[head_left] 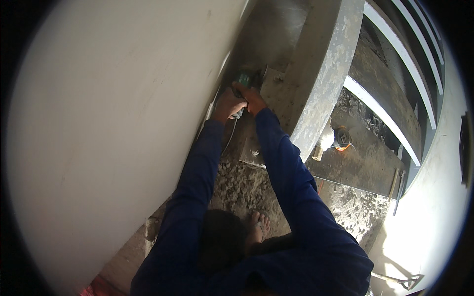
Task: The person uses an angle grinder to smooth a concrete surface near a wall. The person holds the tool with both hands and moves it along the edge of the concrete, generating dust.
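Note:
Both my arms, in dark blue sleeves, reach forward to a green corded power tool [243, 79], which looks like an angle grinder. My left hand [229, 105] is closed round its rear part, close to the pale wall [123, 108]. My right hand [254, 100] is wrapped over the body from the right side, against the left hand. A thin grey cord [230, 139] hangs back from the tool toward me. The tool's front end lies in shadow by a grey slab [276, 91], and haze hangs beyond it. What it touches there I cannot make out.
A grey concrete beam [335, 64] rises right of my right arm, with white curved bars [382, 111] beyond. Loose rubble [242, 185] covers the floor before my sandalled foot [260, 227]. A white object [326, 135] and an orange-edged round thing [342, 140] lie at right.

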A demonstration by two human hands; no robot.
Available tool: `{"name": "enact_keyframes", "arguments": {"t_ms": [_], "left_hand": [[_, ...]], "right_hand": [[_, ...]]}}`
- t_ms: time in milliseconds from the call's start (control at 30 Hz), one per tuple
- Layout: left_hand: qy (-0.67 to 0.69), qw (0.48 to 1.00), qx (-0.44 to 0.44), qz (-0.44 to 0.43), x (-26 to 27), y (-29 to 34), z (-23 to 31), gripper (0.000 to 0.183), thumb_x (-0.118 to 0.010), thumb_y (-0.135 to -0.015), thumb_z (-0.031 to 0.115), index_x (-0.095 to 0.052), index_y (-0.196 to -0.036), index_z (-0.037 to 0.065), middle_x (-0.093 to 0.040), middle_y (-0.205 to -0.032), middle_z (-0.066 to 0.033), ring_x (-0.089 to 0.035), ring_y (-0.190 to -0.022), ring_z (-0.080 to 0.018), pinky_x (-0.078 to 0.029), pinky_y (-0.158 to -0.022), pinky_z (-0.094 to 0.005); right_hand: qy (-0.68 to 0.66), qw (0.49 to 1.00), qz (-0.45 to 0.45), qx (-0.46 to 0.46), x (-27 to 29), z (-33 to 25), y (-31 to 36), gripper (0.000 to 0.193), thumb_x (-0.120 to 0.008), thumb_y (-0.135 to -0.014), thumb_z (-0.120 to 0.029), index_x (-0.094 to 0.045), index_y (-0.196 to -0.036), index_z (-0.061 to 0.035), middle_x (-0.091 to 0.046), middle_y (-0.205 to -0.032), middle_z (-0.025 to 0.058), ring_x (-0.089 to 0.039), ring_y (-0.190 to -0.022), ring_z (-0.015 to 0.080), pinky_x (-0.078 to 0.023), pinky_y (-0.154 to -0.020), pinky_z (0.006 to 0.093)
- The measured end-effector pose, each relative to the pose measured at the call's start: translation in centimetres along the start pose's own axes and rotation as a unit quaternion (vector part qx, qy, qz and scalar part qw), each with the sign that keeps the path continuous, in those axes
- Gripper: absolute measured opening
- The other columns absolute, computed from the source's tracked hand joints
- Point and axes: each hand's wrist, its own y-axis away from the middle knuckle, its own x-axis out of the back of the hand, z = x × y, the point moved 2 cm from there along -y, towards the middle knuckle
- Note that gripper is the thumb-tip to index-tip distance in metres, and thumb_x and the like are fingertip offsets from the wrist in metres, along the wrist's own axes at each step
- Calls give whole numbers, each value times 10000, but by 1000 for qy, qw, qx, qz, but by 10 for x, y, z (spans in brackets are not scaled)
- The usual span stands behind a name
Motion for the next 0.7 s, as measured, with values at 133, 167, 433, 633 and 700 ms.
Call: {"name": "enact_keyframes", "arguments": {"t_ms": [133,167,433,633,700], "left_hand": [[19,1000,6,14,-5,-12,-10,843,-825,-639,289,-495,-1326,-72,-667,-1171,-277,-703,-1026,-378,-564,-881,-437],[38,999,-8,16,-5,-14,-9,844,-823,-641,289,-493,-1329,-74,-668,-1166,-279,-702,-1029,-377,-561,-885,-436],[14,999,-32,5,3,5,-2,765,-817,-651,287,-558,-1295,-36,-685,-1160,-249,-694,-1060,-358,-550,-898,-427],[27,999,9,14,7,36,5,730,-832,-632,290,-593,-1254,-8,-694,-1154,-230,-696,-1049,-355,-547,-884,-421],[33,999,-20,11,8,40,7,741,-830,-633,290,-584,-1260,-20,-691,-1154,-235,-697,-1042,-360,-553,-875,-417]], "right_hand": [[4,999,32,-15,-1,-2,-5,866,-846,-750,-476,-532,-1328,88,-635,-1264,196,-631,-1129,284,-502,-929,375],[6,1000,12,4,-3,-3,-5,885,-843,-751,-484,-520,-1340,93,-630,-1272,199,-622,-1148,286,-493,-946,375],[30,999,-20,4,-2,-16,36,964,-837,-749,-511,-456,-1383,107,-667,-1148,186,-686,-886,232,-532,-672,324],[-30,999,-11,22,-10,9,20,712,-820,-797,-462,-591,-1227,57,-688,-1015,126,-673,-724,183,-484,-500,327],[-32,999,-28,34,-9,20,9,651,-804,-817,-454,-622,-1196,43,-693,-1033,120,-673,-742,187,-488,-528,324]]}}
